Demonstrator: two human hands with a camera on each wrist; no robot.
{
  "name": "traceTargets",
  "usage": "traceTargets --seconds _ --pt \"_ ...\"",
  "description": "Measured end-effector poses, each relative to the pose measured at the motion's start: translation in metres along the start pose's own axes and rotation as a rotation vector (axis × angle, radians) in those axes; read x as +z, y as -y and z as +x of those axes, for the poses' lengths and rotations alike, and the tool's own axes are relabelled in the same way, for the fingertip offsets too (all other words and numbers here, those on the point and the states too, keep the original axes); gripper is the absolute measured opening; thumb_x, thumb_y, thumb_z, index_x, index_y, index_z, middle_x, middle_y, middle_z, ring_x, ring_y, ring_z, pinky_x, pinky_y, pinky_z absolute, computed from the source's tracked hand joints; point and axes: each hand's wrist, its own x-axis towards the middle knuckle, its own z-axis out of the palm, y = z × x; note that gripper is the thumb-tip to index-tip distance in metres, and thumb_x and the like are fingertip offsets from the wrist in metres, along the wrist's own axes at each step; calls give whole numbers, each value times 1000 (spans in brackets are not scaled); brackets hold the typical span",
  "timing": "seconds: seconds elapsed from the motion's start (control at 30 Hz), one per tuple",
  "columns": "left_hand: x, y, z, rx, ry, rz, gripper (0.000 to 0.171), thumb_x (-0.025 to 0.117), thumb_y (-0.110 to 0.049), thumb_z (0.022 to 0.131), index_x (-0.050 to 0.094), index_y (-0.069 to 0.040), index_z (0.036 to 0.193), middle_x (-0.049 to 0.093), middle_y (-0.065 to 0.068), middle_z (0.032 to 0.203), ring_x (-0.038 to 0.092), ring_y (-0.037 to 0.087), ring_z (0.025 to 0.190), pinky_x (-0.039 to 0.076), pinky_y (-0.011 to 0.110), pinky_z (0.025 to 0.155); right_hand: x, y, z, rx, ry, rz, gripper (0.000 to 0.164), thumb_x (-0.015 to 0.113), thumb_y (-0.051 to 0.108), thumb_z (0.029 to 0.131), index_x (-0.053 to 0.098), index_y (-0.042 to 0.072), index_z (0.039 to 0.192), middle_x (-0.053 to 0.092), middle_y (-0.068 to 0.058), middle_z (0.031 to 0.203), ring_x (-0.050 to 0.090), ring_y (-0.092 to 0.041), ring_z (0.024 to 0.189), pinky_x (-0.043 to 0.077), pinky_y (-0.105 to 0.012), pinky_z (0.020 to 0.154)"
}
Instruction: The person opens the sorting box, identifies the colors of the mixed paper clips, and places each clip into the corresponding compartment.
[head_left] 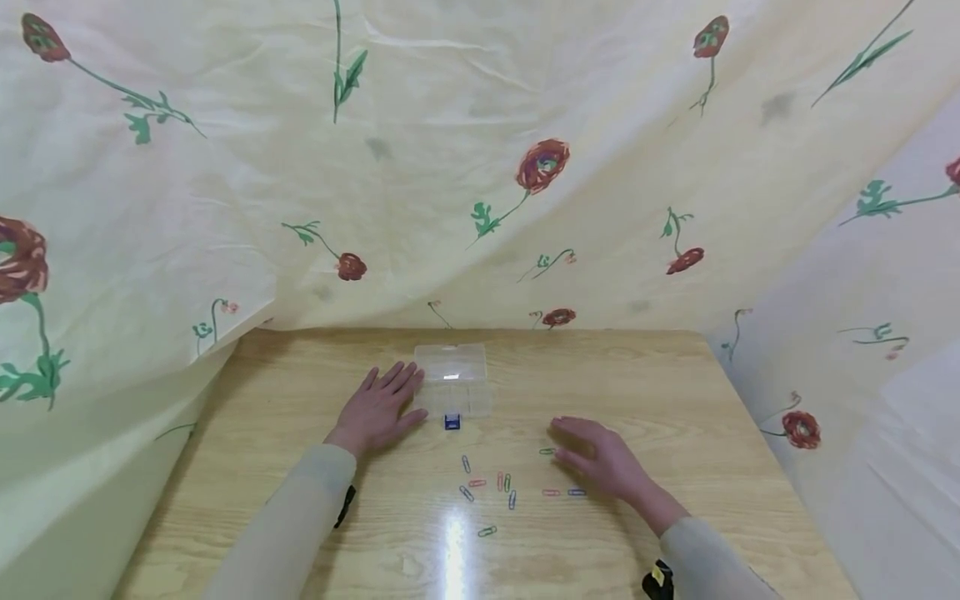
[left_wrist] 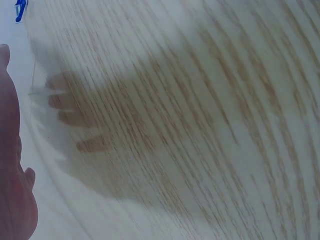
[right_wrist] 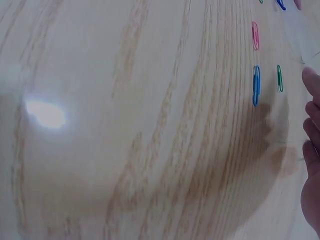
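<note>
My left hand (head_left: 381,407) lies with fingers spread beside a clear plastic box (head_left: 471,400), fingertips right at its left edge. The box's lid (head_left: 450,363) is folded back behind it. A small dark blue latch (head_left: 452,422) sits at the box's front. On the right, my other hand (head_left: 603,458) hovers low with loosely bent fingers and nothing in them. Nearest to it is a green paper clip (head_left: 547,451), with a pink paper clip (head_left: 551,492) and a blue paper clip (head_left: 577,492) lower down. In the right wrist view, that blue paper clip (right_wrist: 256,86) lies beside the hand's shadow.
Several more pink, blue and green paper clips are scattered mid-table, among them a red one (head_left: 477,483) and a green one (head_left: 487,531) nearer the front. A flower-patterned cloth (head_left: 450,183) hangs behind and around the wooden table (head_left: 637,375).
</note>
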Motion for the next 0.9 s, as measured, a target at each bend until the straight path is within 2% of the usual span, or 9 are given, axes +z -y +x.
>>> traceTargets --seconds 0.13,0.27,0.7,0.9 --pt "-3 -1 0 2 11 -13 79 38 -63 111 23 -15 172 19 6 178 14 29 165 10 57 134 3 -2 0 31 -2 16 43 82 18 95 73 11 137 72 -7 139 68 -33 128 53 -56 110" --pt "-8 -3 -1 -2 13 -38 78 41 -60 111 24 -14 172 20 7 178 15 30 165 9 57 134 5 -1 2 47 0 37 41 83 15 94 75 11 134 74 -5 135 69 -31 126 54 -54 109" --pt "-6 -4 -2 -2 13 -38 78 39 -61 111 23 -15 172 19 7 178 14 30 165 8 57 134 13 -8 3 21 9 45 31 82 17 96 78 14 126 78 0 125 73 -22 115 59 -48 101" --pt "-4 -6 -3 -3 9 -36 77 40 -59 112 24 -14 172 20 7 178 15 31 165 9 58 133 15 -9 2 -15 -24 44 26 83 10 94 80 12 120 79 0 117 74 -22 108 60 -47 96"
